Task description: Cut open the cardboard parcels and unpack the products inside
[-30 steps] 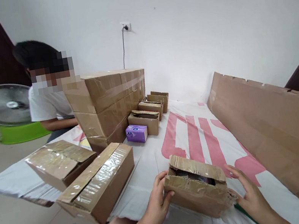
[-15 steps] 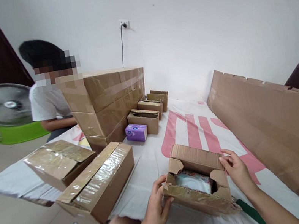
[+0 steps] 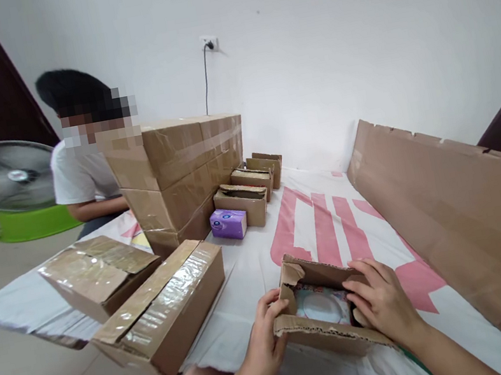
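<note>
In front of me an open cardboard box (image 3: 325, 334) stands at the near edge of the cloth-covered table. My left hand (image 3: 264, 334) grips its left end, thumb outside and fingers over the rim. At the other end, my right hand (image 3: 379, 297) has its fingers bent over the right wall and flap, partly covering that corner. Inside lies a patterned pack with a pale oval top (image 3: 320, 306), resembling a pack of wet wipes; neither hand visibly holds it.
Two taped boxes (image 3: 166, 312) lie to the left, near a stack of sealed cartons (image 3: 181, 180). Beyond are a purple tissue pack (image 3: 228, 223) and several small open boxes (image 3: 246, 204). A large cardboard sheet (image 3: 467, 207) leans at right. Another person (image 3: 83, 172) sits behind the stack.
My right hand has moved left and inward onto the box's right end. The far flap, which leaned outward, and the near flap now stand more upright. My left hand stays on the left end.
</note>
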The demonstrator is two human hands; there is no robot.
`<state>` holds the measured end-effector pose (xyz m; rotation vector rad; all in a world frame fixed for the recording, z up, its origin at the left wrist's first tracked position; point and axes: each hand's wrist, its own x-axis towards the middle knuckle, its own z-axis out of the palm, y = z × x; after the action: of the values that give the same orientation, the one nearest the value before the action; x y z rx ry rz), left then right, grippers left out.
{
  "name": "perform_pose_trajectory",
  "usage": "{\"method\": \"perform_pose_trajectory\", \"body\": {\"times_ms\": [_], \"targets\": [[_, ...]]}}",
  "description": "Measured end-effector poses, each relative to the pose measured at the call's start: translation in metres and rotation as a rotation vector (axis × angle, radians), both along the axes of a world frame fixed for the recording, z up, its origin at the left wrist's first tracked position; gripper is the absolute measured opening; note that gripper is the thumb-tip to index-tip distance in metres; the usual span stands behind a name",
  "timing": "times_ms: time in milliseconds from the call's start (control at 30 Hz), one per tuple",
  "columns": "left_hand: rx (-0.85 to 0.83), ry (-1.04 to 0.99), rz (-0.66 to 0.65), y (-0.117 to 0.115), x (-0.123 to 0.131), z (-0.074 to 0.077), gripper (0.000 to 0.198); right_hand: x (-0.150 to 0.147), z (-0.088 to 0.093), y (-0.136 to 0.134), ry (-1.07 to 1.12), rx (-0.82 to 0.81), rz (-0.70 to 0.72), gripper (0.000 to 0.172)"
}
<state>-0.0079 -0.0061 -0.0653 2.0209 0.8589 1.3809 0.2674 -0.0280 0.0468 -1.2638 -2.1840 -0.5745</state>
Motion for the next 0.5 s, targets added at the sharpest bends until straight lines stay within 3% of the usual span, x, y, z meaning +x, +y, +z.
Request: {"method": "perform_pose_trajectory", "body": {"times_ms": [100, 167, 200, 267, 367, 433, 500], "targets": [[-0.023, -0.003, -0.032, 0.002, -0.001, 0.005, 0.037, -0.002, -0.001, 0.000, -0.072, 0.156, -0.035, 0.030], [-0.058, 0.002, -0.051, 0.002, -0.002, 0.011, 0.035, -0.003, -0.001, 0.001, -0.055, 0.129, 0.067, 0.033], [-0.082, 0.006, -0.063, 0.001, -0.003, 0.016, 0.033, -0.004, 0.000, 0.002, -0.043, 0.019, 0.140, 0.031], [-0.137, 0.015, -0.083, 0.000, -0.004, 0.024, 0.031, -0.008, 0.004, 0.006, -0.039, -0.348, 0.211, 0.026], [-0.165, 0.043, -0.073, -0.002, -0.003, 0.034, 0.030, -0.016, 0.011, 0.015, -0.135, -0.825, 0.056, 0.039], [-0.153, 0.067, -0.029, -0.003, -0.002, 0.038, 0.032, -0.021, 0.012, 0.023, -0.208, -0.933, -0.037, 0.050], [-0.151, 0.086, 0.022, -0.004, 0.000, 0.040, 0.034, -0.024, 0.010, 0.030, -0.265, -0.965, -0.060, 0.047]]}}
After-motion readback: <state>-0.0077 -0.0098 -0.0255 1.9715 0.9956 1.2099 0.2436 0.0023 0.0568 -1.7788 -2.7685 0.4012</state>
